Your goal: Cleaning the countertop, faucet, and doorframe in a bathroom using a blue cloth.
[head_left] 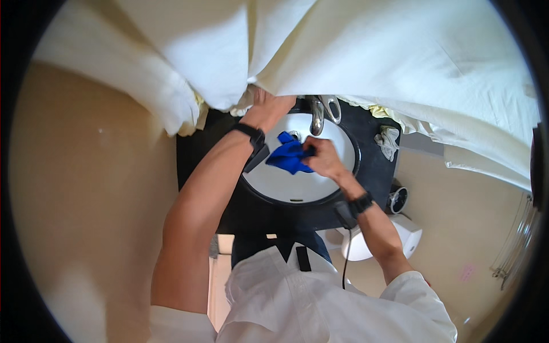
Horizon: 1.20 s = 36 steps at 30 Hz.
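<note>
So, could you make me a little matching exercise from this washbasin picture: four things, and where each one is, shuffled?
Things
1. Blue cloth
2. Chrome faucet
3. Crumpled pale cloth
4. Left hand

Places
A. On the black countertop, right of the washbasin
B. Partly hidden by the white draped fabric
C. Gripped by the right hand
D. At the washbasin's far edge

Pairs: 1-C, 2-D, 3-A, 4-B

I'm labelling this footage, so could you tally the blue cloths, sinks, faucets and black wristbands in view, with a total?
Blue cloth: 1, in the right hand
White sink: 1
Metal faucet: 1
Black wristbands: 2
Total: 5
</note>
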Each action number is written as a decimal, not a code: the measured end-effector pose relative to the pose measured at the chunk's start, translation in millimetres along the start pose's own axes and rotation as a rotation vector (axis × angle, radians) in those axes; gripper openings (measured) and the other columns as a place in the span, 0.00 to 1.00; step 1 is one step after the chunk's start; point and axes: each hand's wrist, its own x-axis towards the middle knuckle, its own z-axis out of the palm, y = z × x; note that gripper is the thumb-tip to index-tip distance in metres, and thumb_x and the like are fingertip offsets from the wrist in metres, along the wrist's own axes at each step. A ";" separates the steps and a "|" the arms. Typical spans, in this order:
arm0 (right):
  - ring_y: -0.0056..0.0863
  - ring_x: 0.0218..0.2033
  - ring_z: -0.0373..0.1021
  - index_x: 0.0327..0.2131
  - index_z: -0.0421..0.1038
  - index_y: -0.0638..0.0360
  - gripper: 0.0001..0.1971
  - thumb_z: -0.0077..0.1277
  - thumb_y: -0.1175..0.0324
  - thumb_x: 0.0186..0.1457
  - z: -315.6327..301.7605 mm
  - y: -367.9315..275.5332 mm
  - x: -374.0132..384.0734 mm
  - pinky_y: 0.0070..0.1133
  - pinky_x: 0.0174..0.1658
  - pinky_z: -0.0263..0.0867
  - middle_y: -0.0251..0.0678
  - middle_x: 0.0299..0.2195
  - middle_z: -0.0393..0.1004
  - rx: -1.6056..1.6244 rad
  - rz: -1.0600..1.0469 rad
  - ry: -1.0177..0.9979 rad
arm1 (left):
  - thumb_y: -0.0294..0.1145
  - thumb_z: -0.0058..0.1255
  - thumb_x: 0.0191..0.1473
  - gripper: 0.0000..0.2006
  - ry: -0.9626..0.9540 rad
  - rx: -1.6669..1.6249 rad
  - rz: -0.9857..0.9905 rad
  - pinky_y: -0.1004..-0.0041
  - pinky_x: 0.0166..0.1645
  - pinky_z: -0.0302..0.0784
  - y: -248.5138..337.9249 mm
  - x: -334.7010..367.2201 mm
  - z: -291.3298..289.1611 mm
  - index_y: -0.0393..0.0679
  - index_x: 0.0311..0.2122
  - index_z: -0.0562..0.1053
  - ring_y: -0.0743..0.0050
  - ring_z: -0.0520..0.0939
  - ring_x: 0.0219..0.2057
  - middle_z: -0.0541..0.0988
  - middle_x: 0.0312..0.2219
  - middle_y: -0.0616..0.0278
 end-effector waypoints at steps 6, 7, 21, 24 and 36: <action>0.45 0.34 0.73 0.39 0.72 0.59 0.14 0.54 0.72 0.46 -103.8 -84.7 -9.1 0.30 0.38 0.68 0.47 0.32 0.76 -0.176 -0.234 0.290 | 0.44 0.54 0.52 0.24 0.324 -1.582 -0.081 0.64 0.55 0.66 -91.2 -1.8 116.2 0.48 0.54 0.68 0.56 0.70 0.54 0.70 0.53 0.54; 0.45 0.35 0.73 0.42 0.72 0.60 0.15 0.52 0.70 0.49 -115.1 -78.2 -0.8 0.30 0.40 0.68 0.47 0.34 0.76 -0.159 -0.068 0.302 | 0.44 0.54 0.52 0.24 0.309 -1.604 -0.091 0.64 0.55 0.66 -82.8 -1.9 130.3 0.48 0.54 0.68 0.56 0.70 0.54 0.70 0.53 0.54; 0.47 0.29 0.73 0.36 0.75 0.59 0.15 0.58 0.60 0.49 -72.2 -26.8 83.0 0.36 0.33 0.69 0.45 0.27 0.76 -0.559 -0.285 0.544 | 0.29 0.60 0.50 0.28 -0.036 -1.710 -0.653 0.69 0.49 0.72 -47.1 -2.7 72.7 0.39 0.56 0.63 0.68 0.71 0.49 0.69 0.50 0.60; 0.45 0.30 0.73 0.36 0.75 0.58 0.15 0.58 0.60 0.47 -69.5 -8.9 105.8 0.34 0.33 0.69 0.43 0.30 0.77 -0.617 -0.440 0.603 | 0.28 0.60 0.50 0.27 -0.007 -1.686 -0.628 0.69 0.49 0.72 -33.3 -4.7 66.5 0.38 0.55 0.64 0.68 0.71 0.48 0.69 0.49 0.60; 0.41 0.44 0.71 0.49 0.70 0.57 0.21 0.50 0.56 0.54 -56.8 51.4 132.5 0.33 0.43 0.68 0.41 0.44 0.74 -0.226 0.258 0.511 | 0.36 0.56 0.55 0.31 -0.038 -1.621 -0.647 0.78 0.58 0.64 -13.0 1.3 58.0 0.42 0.59 0.56 0.76 0.65 0.56 0.63 0.56 0.61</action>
